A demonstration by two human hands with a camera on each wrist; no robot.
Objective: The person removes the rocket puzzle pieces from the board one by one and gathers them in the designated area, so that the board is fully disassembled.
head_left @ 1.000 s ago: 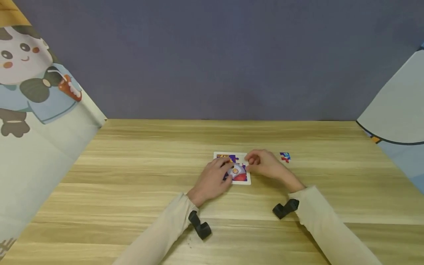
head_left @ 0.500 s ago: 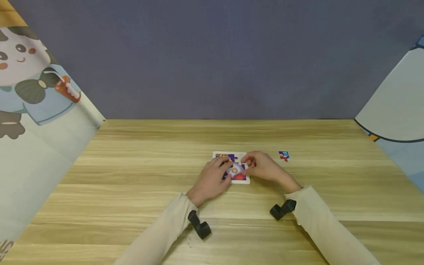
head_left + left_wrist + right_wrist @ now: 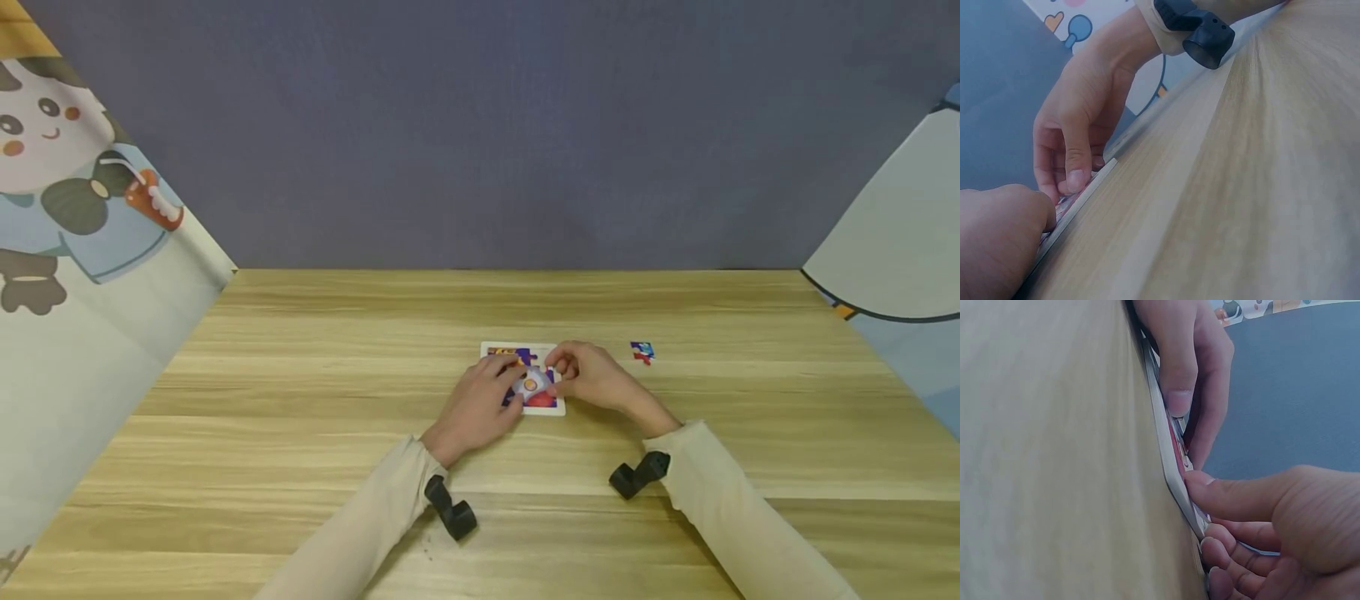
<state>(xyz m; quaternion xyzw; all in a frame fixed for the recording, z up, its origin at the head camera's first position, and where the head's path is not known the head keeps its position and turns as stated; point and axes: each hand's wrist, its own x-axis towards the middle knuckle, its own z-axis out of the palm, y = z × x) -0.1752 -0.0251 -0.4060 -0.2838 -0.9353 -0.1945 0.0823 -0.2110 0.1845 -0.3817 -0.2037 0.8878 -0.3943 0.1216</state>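
A jigsaw puzzle [image 3: 540, 402] in a white-bordered tray lies on the table, showing purple, grey and red parts. My left hand [image 3: 480, 404] rests over its left side, fingers loosely bent and fingertips on the pieces. At the puzzle's right side, my right hand [image 3: 596, 377] pinches a puzzle piece [image 3: 550, 377] between thumb and index finger; most of that piece is hidden by the fingers. The right wrist view shows the right thumb [image 3: 1222, 495] on the puzzle's surface, with the other fingers curled at the tray's edge. A white gap shows near the puzzle's upper right.
A loose puzzle piece [image 3: 642, 352] in blue and red lies to the right of the tray on the wooden table [image 3: 337, 350]. Behind the table stands a dark grey panel [image 3: 480, 133]. Printed cartoon sheets flank both sides.
My right hand has shifted slightly left, from the tray's right border onto the pieces, then stays nearly still. My left hand keeps its place.
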